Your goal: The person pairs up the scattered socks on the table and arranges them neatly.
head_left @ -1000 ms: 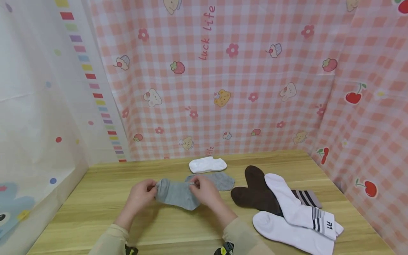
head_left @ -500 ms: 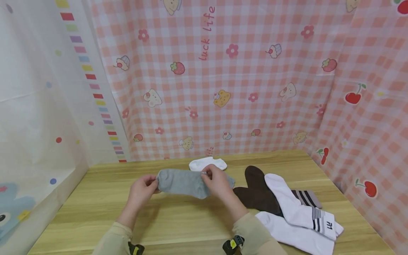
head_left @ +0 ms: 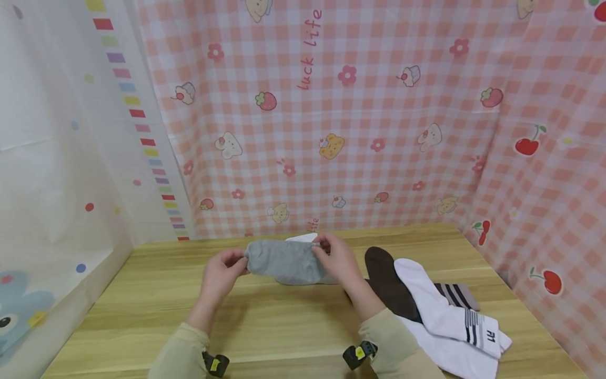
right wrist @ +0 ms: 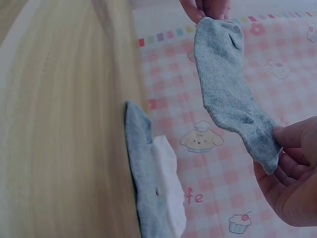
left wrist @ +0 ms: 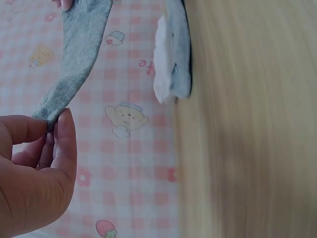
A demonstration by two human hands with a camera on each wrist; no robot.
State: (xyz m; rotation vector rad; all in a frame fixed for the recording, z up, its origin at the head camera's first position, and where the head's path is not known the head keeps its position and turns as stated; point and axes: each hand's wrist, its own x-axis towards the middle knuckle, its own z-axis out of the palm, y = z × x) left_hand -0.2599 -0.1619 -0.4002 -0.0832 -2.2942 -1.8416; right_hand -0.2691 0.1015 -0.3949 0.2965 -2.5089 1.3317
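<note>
A grey sock (head_left: 284, 259) is stretched between the two hands above the table. My left hand (head_left: 221, 275) pinches its left end, and my right hand (head_left: 338, 260) pinches its right end between thumb and fingers. In the right wrist view the held sock (right wrist: 225, 74) hangs clear of the tabletop. A second grey sock (right wrist: 141, 163) lies flat on the table beside a white ankle sock (right wrist: 169, 183); in the head view the held sock partly hides both.
To the right on the wooden table (head_left: 274, 337) lie a dark brown sock (head_left: 390, 279), white socks (head_left: 426, 305) with black stripes on one cuff, and a grey striped cuff (head_left: 461, 296). A pink checked cloth (head_left: 360, 173) stands behind the table.
Both hands have raised the grey sock and carried it away from the body and rightward. It now covers more of the white ankle sock.
</note>
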